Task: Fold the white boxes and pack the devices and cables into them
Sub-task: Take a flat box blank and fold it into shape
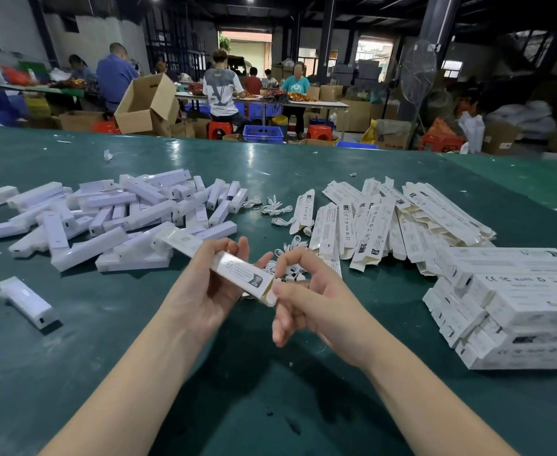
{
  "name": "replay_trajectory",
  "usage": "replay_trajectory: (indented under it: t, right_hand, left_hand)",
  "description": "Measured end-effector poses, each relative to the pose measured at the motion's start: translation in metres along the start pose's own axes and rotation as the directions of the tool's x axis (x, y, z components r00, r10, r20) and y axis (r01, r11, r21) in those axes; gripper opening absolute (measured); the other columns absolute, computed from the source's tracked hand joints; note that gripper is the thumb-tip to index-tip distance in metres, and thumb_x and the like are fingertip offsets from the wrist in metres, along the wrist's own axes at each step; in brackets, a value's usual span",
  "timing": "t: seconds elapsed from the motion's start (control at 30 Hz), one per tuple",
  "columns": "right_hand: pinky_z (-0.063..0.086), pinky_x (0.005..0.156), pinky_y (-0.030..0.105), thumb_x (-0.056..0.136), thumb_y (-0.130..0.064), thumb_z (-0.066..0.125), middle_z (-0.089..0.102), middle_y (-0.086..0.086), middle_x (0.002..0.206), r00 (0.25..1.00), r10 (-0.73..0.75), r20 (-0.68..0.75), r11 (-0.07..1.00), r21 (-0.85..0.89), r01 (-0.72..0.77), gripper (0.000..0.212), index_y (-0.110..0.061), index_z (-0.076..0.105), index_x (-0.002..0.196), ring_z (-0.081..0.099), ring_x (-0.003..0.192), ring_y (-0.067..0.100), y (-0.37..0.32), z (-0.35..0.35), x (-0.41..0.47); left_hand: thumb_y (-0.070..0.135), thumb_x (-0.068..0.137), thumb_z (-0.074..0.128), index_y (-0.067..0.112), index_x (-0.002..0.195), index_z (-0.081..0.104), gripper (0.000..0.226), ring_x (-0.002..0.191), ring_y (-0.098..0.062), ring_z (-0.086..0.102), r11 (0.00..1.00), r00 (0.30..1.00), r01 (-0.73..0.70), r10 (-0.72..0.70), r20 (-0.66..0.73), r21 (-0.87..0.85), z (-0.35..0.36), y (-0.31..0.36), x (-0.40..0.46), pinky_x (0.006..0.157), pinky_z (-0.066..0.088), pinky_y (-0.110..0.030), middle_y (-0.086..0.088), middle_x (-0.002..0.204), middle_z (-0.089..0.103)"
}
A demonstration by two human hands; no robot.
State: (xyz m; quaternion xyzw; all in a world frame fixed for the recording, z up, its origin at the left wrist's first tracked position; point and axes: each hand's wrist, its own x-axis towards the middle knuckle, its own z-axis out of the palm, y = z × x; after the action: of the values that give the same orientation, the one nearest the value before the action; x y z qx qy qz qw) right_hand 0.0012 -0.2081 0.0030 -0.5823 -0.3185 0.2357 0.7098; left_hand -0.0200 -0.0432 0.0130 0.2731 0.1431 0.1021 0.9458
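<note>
So on the far left of the green table point(303, 166) there's a big loose pile of white devices point(112, 218), plus one stray device point(27, 302) lying on its own nearer the edge, well apart from the heap. That pile looks like what's left to pack, and it's a lot. Moving in, the left hand point(211, 284) is curled around a white box point(241, 274), holding it tilted over the table with the open end pointing toward the right hand point(306, 297). The right hand sits right at that open end, thumb and forefinger bent over the flap area, other fingers loosely curled. My guess is it's tucking or closing the end flap, but I can't really tell if it's pinching the flap or just pushing on it, and I can't see what's inside the box. Just beyond the hands there's a small scatter of white cables point(277, 209), then a fanned-out heap of flat boxes point(385, 218) not folded yet. Far right is a neat stack of packed boxes point(507, 307), several layers high. So I'd call it well underway but not close to finished: a decent stack done, one box in hand, and plenty of devices, cables and flats waiting.
</note>
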Motion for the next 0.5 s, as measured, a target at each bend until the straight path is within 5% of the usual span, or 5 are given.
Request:
replay_trajectory:
  t: [0.2,0.37,0.5]
  right_hand:
    - [0.054,0.054,0.03,0.09,-0.022,0.064,0.065,0.01,0.059,1.0,-0.018,0.0,0.995,-0.094,0.018,0.015,-0.02,0.054,0.102,0.062,0.049,0.025,0.001,0.001,0.0]
    - [0.054,0.057,0.028,0.081,-0.057,0.066,0.068,0.003,0.065,0.991,-0.109,-0.076,0.921,-0.382,0.072,0.032,-0.039,0.052,0.103,0.063,0.053,0.018,0.012,0.0,0.002]
    - [0.051,0.055,0.025,0.072,-0.075,0.062,0.069,-0.003,0.065,0.973,-0.188,-0.131,0.863,-0.495,0.1,0.041,-0.048,0.047,0.1,0.061,0.051,0.012,0.019,0.001,0.005]
  left_hand:
    - [0.004,0.086,0.06,0.007,0.079,0.053,0.01,0.061,-0.021,0.071,0.999,0.999,0.044,-0.044,0.023,-0.003,-0.001,0.0,0.0,0.057,0.059,-0.043,-0.005,0.065,0.066]
    - [0.005,0.084,0.063,0.007,0.085,0.053,0.011,0.071,-0.014,0.071,0.997,0.997,0.068,-0.067,0.035,-0.027,-0.007,-0.005,0.008,0.083,0.057,-0.051,-0.004,0.069,0.063]
    - [0.004,0.083,0.064,0.008,0.081,0.053,0.012,0.082,-0.016,0.072,0.993,0.993,0.108,-0.105,0.044,-0.055,-0.006,-0.008,0.008,0.087,0.057,-0.04,-0.004,0.071,0.061]
